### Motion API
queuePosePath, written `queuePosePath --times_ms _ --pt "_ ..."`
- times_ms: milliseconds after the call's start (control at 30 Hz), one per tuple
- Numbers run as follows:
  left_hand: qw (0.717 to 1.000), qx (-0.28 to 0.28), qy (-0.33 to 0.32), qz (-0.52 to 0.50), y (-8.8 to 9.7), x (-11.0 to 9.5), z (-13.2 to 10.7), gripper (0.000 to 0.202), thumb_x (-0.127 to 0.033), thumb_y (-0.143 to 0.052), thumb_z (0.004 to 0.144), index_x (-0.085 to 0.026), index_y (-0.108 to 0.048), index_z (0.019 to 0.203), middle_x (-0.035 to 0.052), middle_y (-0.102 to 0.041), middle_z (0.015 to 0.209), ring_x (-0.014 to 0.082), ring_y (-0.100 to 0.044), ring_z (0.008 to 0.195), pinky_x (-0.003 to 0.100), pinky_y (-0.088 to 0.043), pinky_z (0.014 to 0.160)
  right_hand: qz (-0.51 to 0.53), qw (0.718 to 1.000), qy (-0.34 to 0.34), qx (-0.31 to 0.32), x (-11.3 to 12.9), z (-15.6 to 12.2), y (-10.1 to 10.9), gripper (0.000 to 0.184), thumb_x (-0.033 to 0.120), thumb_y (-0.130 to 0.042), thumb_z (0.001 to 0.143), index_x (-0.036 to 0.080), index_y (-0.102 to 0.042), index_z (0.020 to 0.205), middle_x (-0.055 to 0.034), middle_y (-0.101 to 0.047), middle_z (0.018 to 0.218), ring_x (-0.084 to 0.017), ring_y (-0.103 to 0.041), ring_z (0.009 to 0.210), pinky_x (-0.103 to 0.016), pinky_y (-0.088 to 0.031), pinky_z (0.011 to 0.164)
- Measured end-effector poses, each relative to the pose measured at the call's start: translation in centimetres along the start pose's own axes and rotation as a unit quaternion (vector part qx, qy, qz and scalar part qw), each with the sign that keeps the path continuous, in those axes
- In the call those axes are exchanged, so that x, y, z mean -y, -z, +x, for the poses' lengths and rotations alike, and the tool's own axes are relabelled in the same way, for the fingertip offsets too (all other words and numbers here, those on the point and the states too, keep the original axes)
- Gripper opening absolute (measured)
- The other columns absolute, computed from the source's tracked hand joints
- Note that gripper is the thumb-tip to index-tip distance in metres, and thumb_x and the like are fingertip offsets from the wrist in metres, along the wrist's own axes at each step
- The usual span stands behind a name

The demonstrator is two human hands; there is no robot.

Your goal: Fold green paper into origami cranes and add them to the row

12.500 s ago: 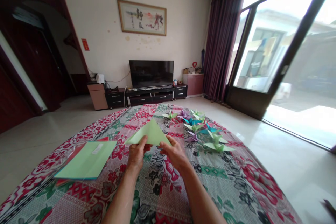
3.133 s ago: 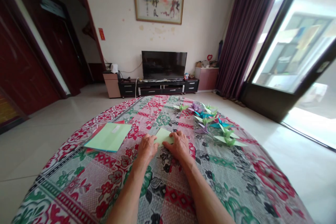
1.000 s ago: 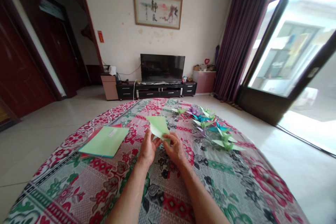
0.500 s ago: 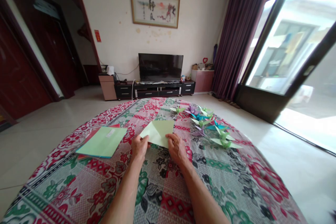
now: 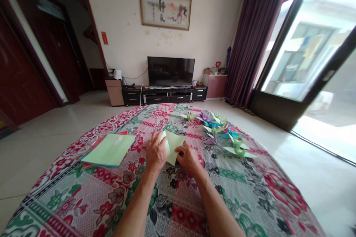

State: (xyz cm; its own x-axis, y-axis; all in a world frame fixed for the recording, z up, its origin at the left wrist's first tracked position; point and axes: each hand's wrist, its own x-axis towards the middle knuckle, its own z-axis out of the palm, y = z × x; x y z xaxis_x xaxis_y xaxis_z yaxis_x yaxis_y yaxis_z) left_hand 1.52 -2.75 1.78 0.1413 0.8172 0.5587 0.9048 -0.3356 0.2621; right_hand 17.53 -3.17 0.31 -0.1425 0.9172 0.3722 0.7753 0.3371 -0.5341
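Observation:
A pale green folded paper [image 5: 174, 144] lies on the flowered cloth [image 5: 178, 200] in front of me. My left hand [image 5: 155, 152] rests on its left flap, fingers pressed down over the fold. My right hand [image 5: 189, 158] pinches the paper's lower right edge between thumb and fingers. Both forearms reach in from the bottom of the view.
A stack of coloured paper sheets [image 5: 110, 149], green on top, lies to the left. Several folded paper cranes [image 5: 219, 133] stand at the right back of the cloth. Beyond are a tiled floor, a TV [image 5: 170, 71] on a low cabinet, and a glass door [image 5: 308, 59] at right.
Half a second ago both hands held the paper opened out as a wide sheet; now its left side is folded over and my left hand presses on it.

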Motion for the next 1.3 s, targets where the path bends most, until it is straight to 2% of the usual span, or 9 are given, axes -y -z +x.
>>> queuePosePath --times_ms 100,200,333,467,667,833,1000,1133,1300 --pt "0.992 0.112 -0.049 -0.031 -0.6 -0.3 -0.3 0.041 -0.012 -0.037 0.082 -0.022 -0.063 0.112 0.0054 -0.053 0.131 0.0242 -0.034 0.130 0.044 -0.033 0.102 -0.012 1.000 0.003 0.029 0.0 -0.1 0.4 0.027 0.014 -0.052 0.070 0.023 -0.071 0.086 -0.0036 -0.062 0.081 -0.015 -0.057 0.080 -0.024 -0.040 0.075" --pt "0.982 0.180 -0.042 -0.043 -1.1 0.1 -0.8 0.042 -0.010 -0.039 0.080 -0.023 -0.063 0.111 0.0047 -0.054 0.130 0.0219 -0.040 0.126 0.041 -0.033 0.103 -0.051 0.998 -0.003 0.025 0.3 -0.4 1.2 0.023 0.020 -0.055 0.070 0.028 -0.071 0.085 -0.0048 -0.061 0.100 -0.021 -0.053 0.098 -0.033 -0.037 0.086" --pt "0.977 0.200 -0.033 -0.062 -1.1 0.7 -1.1 0.047 -0.006 -0.038 0.077 -0.024 -0.061 0.114 0.0033 -0.052 0.132 0.0187 -0.042 0.125 0.038 -0.033 0.104 -0.090 0.996 0.002 -0.023 1.2 -0.5 1.8 0.055 0.014 -0.056 0.064 0.033 -0.058 0.116 -0.0043 -0.033 0.143 -0.034 -0.020 0.132 -0.053 -0.024 0.098" --pt "0.977 0.190 -0.031 -0.091 -1.2 1.0 -0.9 0.048 -0.004 -0.038 0.076 -0.023 -0.063 0.111 0.0030 -0.056 0.128 0.0169 -0.045 0.122 0.035 -0.033 0.105 -0.081 0.996 0.024 -0.003 1.4 -0.4 1.8 0.067 0.008 -0.051 0.063 0.035 -0.051 0.124 0.0005 -0.022 0.150 -0.034 -0.001 0.138 -0.062 -0.011 0.100" --pt "0.972 0.180 -0.042 -0.145 -0.9 1.2 -0.2 0.044 -0.006 -0.041 0.075 -0.021 -0.066 0.108 0.0049 -0.065 0.112 0.0170 -0.056 0.107 0.031 -0.039 0.099 -0.062 0.994 0.029 0.080 1.0 -0.1 2.3 0.025 0.023 -0.051 0.076 0.033 -0.069 0.089 0.0018 -0.066 0.110 -0.031 -0.024 0.132 -0.064 -0.002 0.099" --pt "0.960 0.165 0.020 -0.226 1.4 0.8 0.0 0.032 -0.035 -0.042 0.087 -0.021 -0.070 0.096 0.0062 -0.070 0.099 0.0187 -0.062 0.095 0.026 -0.044 0.087 -0.052 0.997 0.011 0.058 0.5 0.2 2.7 0.020 0.025 -0.050 0.078 0.026 -0.070 0.080 -0.0020 -0.070 0.088 -0.025 -0.050 0.112 -0.050 -0.022 0.098" --pt "0.958 0.158 0.070 -0.231 2.3 1.5 -0.1 0.038 -0.045 -0.044 0.084 -0.021 -0.068 0.103 0.0067 -0.072 0.090 0.0207 -0.065 0.091 0.025 -0.047 0.079 -0.061 0.998 -0.005 0.019 0.1 0.4 2.3 0.027 0.028 -0.047 0.081 0.017 -0.065 0.066 -0.0020 -0.064 0.063 -0.012 -0.056 0.062 -0.022 -0.035 0.064" --pt "0.974 0.135 0.111 -0.141 1.4 1.8 -0.1 0.044 -0.032 -0.052 0.081 -0.019 -0.054 0.123 0.0110 -0.068 0.107 0.0218 -0.062 0.099 0.029 -0.045 0.085 -0.035 0.999 -0.027 0.004 0.2 0.6 1.9 0.025 0.030 -0.045 0.084 0.018 -0.066 0.076 -0.0011 -0.063 0.061 -0.012 -0.055 0.055 -0.021 -0.032 0.053" --pt "0.982 0.134 0.129 -0.040 0.8 1.5 -0.1 0.052 -0.027 -0.051 0.081 -0.020 -0.045 0.131 0.0118 -0.070 0.097 0.0235 -0.064 0.088 0.032 -0.046 0.079 0.000 0.998 -0.055 -0.016 0.2 0.9 0.7 0.032 0.031 -0.051 0.082 0.021 -0.060 0.110 -0.0047 -0.070 0.086 -0.016 -0.064 0.075 -0.021 -0.041 0.065"
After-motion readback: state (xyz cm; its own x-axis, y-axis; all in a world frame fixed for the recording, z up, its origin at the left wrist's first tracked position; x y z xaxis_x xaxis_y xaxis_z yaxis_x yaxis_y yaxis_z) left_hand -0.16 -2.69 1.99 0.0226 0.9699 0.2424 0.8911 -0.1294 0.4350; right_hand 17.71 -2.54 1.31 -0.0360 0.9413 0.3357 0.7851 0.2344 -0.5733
